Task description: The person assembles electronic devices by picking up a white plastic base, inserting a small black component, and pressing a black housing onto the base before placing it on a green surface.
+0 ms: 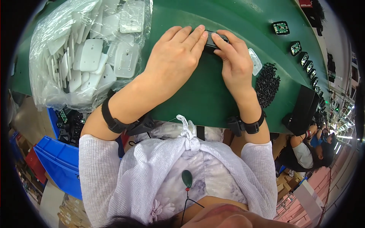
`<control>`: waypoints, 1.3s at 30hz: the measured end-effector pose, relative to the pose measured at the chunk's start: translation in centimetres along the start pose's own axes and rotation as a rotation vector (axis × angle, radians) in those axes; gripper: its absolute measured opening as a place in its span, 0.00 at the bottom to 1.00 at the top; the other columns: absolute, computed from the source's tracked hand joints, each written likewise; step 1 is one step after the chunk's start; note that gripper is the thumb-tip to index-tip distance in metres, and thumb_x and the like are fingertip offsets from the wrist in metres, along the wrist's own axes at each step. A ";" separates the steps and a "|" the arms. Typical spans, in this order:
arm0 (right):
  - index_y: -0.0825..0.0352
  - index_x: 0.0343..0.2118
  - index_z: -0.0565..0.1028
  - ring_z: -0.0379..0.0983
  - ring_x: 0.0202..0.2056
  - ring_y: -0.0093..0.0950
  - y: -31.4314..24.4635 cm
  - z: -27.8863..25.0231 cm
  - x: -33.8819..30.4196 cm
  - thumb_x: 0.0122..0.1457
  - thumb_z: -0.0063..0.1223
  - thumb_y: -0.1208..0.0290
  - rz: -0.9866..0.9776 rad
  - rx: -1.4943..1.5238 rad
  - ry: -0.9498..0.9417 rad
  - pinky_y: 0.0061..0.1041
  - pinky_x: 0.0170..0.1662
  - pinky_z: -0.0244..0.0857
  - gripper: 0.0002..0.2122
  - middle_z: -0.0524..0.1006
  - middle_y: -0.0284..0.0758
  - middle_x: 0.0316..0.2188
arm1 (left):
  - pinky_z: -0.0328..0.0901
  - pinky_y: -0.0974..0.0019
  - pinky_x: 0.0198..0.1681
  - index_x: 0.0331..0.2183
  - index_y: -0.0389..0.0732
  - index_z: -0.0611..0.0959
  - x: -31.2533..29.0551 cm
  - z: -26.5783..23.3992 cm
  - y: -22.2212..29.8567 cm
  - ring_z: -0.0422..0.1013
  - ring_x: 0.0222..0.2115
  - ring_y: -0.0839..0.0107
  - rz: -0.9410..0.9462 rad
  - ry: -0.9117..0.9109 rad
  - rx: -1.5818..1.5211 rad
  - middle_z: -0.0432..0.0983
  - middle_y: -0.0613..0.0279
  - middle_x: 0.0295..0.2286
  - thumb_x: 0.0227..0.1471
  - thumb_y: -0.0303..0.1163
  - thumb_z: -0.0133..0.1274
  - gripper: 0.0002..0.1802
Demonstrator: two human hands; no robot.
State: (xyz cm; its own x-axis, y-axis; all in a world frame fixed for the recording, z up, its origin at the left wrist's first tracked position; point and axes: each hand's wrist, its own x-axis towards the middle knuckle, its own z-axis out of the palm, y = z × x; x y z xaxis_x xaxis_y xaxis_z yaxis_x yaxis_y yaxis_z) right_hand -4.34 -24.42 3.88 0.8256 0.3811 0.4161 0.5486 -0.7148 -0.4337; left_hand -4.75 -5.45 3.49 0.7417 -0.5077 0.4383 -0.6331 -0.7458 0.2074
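Note:
My left hand [173, 57] and my right hand [234, 60] meet at the far middle of the green conveyor belt [201, 98]. Between their fingertips sits a small black rectangular part [212, 43], mostly covered by the fingers of both hands. A white translucent plastic plate [255, 60] lies just right of my right hand, partly hidden behind it. A pile of small black pieces [268, 84] lies to the right of my right wrist. Both wrists wear black straps.
A clear bag of white plastic plates [89, 53] lies at the left. A row of small black units with green boards [296, 47] runs along the belt's right side. Blue bins [57, 159] stand below left. Another person [308, 150] sits to the right.

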 end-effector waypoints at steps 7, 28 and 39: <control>0.67 0.46 0.75 0.72 0.43 0.23 0.9 -3.1 3.3 0.58 0.48 0.79 0.232 0.305 -0.245 0.21 0.45 0.66 0.13 0.77 0.35 0.42 | 0.65 0.63 0.44 0.39 0.32 0.76 1.4 2.0 0.1 0.70 0.39 0.62 -0.022 0.141 -0.001 0.73 0.56 0.39 0.42 0.28 0.52 0.19; 0.69 0.51 0.72 0.68 0.40 0.18 -1.4 -1.7 1.4 0.65 0.46 0.64 0.475 0.804 0.052 0.17 0.46 0.62 0.17 0.75 0.30 0.40 | 0.68 0.72 0.29 0.46 0.31 0.73 2.0 0.1 0.1 0.74 0.24 0.74 -0.550 -0.085 -1.324 0.78 0.55 0.30 0.56 0.34 0.53 0.20; 0.69 0.54 0.67 0.69 0.44 0.22 -2.4 -2.1 1.2 0.61 0.52 0.69 0.444 0.919 0.092 0.23 0.51 0.62 0.19 0.73 0.34 0.44 | 0.70 0.71 0.32 0.48 0.32 0.70 1.8 0.5 1.7 0.74 0.28 0.74 -0.509 0.107 -1.525 0.77 0.54 0.33 0.57 0.30 0.52 0.19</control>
State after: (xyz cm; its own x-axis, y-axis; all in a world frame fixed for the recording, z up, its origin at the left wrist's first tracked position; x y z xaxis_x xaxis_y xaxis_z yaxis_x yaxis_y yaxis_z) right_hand -4.91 -23.49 7.16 0.9868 0.1173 0.1118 0.1171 -0.0400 -0.9923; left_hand -4.37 -7.89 4.19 0.9566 -0.2743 0.0980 -0.0062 0.3173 0.9483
